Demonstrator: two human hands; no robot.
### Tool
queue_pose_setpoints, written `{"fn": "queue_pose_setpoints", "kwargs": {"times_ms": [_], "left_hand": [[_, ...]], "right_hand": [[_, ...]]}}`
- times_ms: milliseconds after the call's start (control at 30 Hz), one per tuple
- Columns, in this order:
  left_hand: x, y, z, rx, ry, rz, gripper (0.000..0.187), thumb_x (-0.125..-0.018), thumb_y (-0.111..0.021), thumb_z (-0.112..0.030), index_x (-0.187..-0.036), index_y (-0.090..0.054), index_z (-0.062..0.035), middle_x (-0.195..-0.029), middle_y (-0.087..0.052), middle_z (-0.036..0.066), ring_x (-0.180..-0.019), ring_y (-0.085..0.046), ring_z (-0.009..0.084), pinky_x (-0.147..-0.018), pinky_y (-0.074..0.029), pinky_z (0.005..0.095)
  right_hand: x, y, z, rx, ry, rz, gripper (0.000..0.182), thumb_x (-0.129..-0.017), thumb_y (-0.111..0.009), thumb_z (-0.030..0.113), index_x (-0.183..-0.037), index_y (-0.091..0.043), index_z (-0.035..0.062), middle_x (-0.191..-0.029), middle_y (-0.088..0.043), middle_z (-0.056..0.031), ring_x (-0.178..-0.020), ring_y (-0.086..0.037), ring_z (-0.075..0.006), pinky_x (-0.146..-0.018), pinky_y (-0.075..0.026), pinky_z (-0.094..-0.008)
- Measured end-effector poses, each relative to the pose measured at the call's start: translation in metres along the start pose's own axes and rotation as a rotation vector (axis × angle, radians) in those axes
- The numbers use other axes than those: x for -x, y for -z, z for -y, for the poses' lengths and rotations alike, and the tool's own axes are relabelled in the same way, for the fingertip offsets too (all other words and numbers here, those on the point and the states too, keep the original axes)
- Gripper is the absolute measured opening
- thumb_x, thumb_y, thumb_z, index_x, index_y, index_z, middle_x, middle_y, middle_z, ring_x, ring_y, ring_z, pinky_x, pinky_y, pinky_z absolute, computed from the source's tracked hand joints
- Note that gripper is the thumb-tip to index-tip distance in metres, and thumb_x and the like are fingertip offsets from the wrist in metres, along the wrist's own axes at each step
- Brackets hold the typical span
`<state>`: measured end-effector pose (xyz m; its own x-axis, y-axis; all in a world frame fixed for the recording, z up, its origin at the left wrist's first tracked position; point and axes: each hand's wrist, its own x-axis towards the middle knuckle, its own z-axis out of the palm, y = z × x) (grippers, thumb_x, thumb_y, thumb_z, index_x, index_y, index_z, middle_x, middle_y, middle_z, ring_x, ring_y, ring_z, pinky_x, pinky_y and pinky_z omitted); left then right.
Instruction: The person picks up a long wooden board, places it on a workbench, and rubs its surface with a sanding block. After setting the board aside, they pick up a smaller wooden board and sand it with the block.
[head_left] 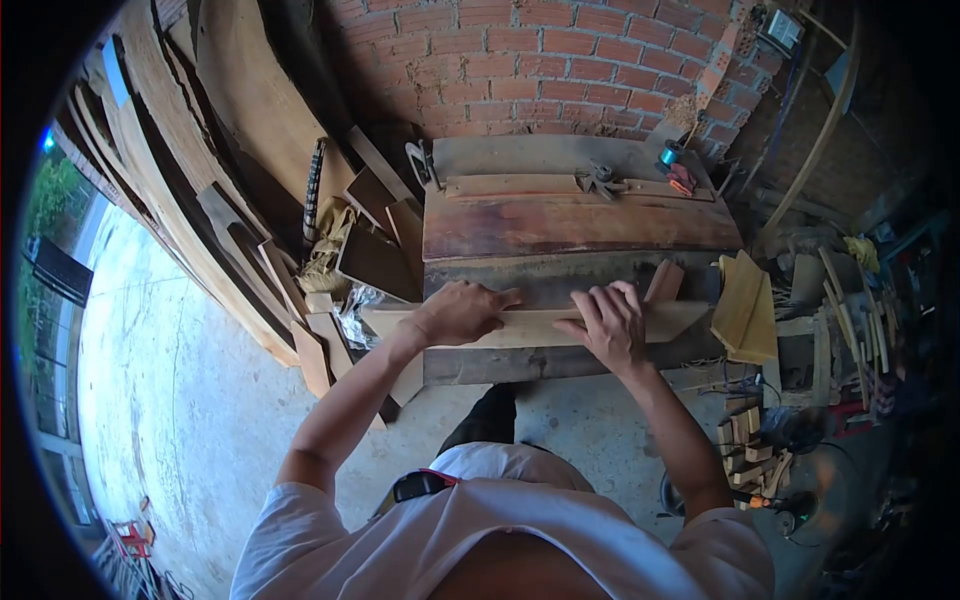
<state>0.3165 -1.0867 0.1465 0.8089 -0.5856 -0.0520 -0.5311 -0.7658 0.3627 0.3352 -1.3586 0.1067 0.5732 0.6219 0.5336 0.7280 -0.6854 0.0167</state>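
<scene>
A long pale board (540, 328) lies across the front part of the wooden workbench (590, 225), its ends reaching past both hands. My left hand (460, 312) is closed over the board's upper edge, left of its middle. Further right, my right hand (608, 325) grips the same edge, with the thumb on the near face and the fingers curled over the top. Just beyond the right hand, a small reddish wood piece (664, 282) stands out behind the board. The far side of the board is hidden.
A metal clamp (422, 165), a metal tool (600, 180), a blue spool (670, 152) and a red object (682, 179) are at the bench's back. Tall slabs (255, 90) lean at left. Yellowish boards (742, 308) stand at right. A brick wall (500, 65) rises behind.
</scene>
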Motion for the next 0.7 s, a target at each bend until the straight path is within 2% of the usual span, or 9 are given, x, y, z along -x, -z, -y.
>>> {"fn": "queue_pose_setpoints", "kwargs": {"times_ms": [33,100,133,167,200,233,300,400,700], "left_hand": [[-0.008,0.001,-0.003,0.009,0.008,-0.011,0.034,-0.085,-0.064,-0.017,-0.118,-0.057,-0.0139,-0.088,-0.070,0.016,-0.086,-0.070,0.0343,-0.077,-0.053,0.0480],[-0.030,0.002,-0.005,-0.256,-0.172,-0.093,0.030,-0.085,-0.062,-0.018,-0.114,-0.065,-0.0148,-0.083,-0.070,0.013,-0.084,-0.071,0.0281,-0.090,-0.052,0.0438],[-0.043,0.006,-0.004,-0.359,-0.255,-0.171,0.029,-0.085,-0.059,-0.020,-0.112,-0.069,-0.0176,-0.090,-0.070,0.010,-0.097,-0.068,0.0224,-0.104,-0.045,0.0404],[-0.059,-0.007,0.010,-0.345,-0.315,-0.395,0.034,-0.086,-0.059,-0.023,-0.119,-0.066,-0.0192,-0.111,-0.068,0.006,-0.114,-0.061,0.0213,-0.113,-0.036,0.0416],[-0.066,-0.007,0.010,-0.354,-0.259,-0.479,0.036,-0.086,-0.060,-0.023,-0.122,-0.064,-0.0191,-0.119,-0.064,0.005,-0.118,-0.058,0.0213,-0.113,-0.036,0.0416],[-0.073,-0.006,0.009,-0.364,-0.205,-0.563,0.039,-0.087,-0.061,-0.022,-0.125,-0.062,-0.0189,-0.128,-0.060,0.004,-0.122,-0.055,0.0213,-0.112,-0.037,0.0415],[-0.081,-0.022,0.012,-0.074,-0.100,-0.442,0.046,-0.085,-0.069,-0.022,-0.129,-0.059,-0.0188,-0.131,-0.058,0.004,-0.119,-0.057,0.0246,-0.110,-0.040,0.0423],[-0.076,-0.072,0.025,-0.003,0.067,-0.216,0.047,-0.087,-0.067,-0.025,-0.132,-0.056,-0.0193,-0.138,-0.052,0.005,-0.123,-0.054,0.0266,-0.108,-0.041,0.0428],[-0.047,-0.145,0.062,0.013,0.253,-0.092,0.060,-0.083,-0.072,-0.025,-0.139,-0.051,-0.0243,-0.148,-0.040,0.010,-0.135,-0.041,0.0296,-0.108,-0.040,0.0444]], "right_hand": [[0.008,-0.001,0.004,-0.017,0.016,0.010,0.038,-0.079,-0.076,0.038,-0.085,-0.053,0.0081,-0.077,-0.057,-0.0046,-0.071,-0.062,-0.0226,-0.077,-0.048,-0.0425],[0.037,-0.022,0.015,-0.149,-0.227,0.024,0.036,-0.085,-0.072,0.037,-0.081,-0.052,0.0074,-0.071,-0.058,-0.0099,-0.066,-0.063,-0.0298,-0.064,-0.049,-0.0461],[0.046,-0.034,0.017,-0.140,-0.207,0.031,0.036,-0.085,-0.072,0.037,-0.081,-0.052,0.0074,-0.071,-0.058,-0.0099,-0.066,-0.063,-0.0298,-0.064,-0.049,-0.0461],[0.051,-0.048,0.018,-0.199,-0.408,0.024,0.037,-0.088,-0.068,0.039,-0.081,-0.053,0.0062,-0.071,-0.060,-0.0138,-0.067,-0.063,-0.0344,-0.062,-0.048,-0.0486],[0.055,-0.062,0.017,-0.256,-0.610,0.023,0.039,-0.092,-0.065,0.041,-0.081,-0.053,0.0050,-0.072,-0.061,-0.0178,-0.068,-0.064,-0.0391,-0.059,-0.047,-0.0511],[0.057,-0.077,0.014,-0.244,-0.590,0.031,0.039,-0.092,-0.065,0.041,-0.081,-0.053,0.0050,-0.072,-0.061,-0.0178,-0.068,-0.064,-0.0391,-0.059,-0.047,-0.0511],[0.055,-0.111,0.006,-0.322,-0.894,0.096,0.045,-0.097,-0.056,0.044,-0.086,-0.057,0.0004,-0.076,-0.062,-0.0231,-0.076,-0.064,-0.0409,-0.062,-0.047,-0.0475],[0.045,-0.159,-0.002,-0.513,-1.063,0.068,0.053,-0.097,-0.051,0.053,-0.096,-0.061,0.0008,-0.087,-0.065,-0.0278,-0.084,-0.065,-0.0448,-0.069,-0.050,-0.0503],[0.007,-0.219,0.009,-0.608,-1.104,0.085,0.048,-0.098,-0.055,0.047,-0.102,-0.058,-0.0012,-0.081,-0.064,-0.0296,-0.083,-0.065,-0.0459,-0.070,-0.049,-0.0520]]}}
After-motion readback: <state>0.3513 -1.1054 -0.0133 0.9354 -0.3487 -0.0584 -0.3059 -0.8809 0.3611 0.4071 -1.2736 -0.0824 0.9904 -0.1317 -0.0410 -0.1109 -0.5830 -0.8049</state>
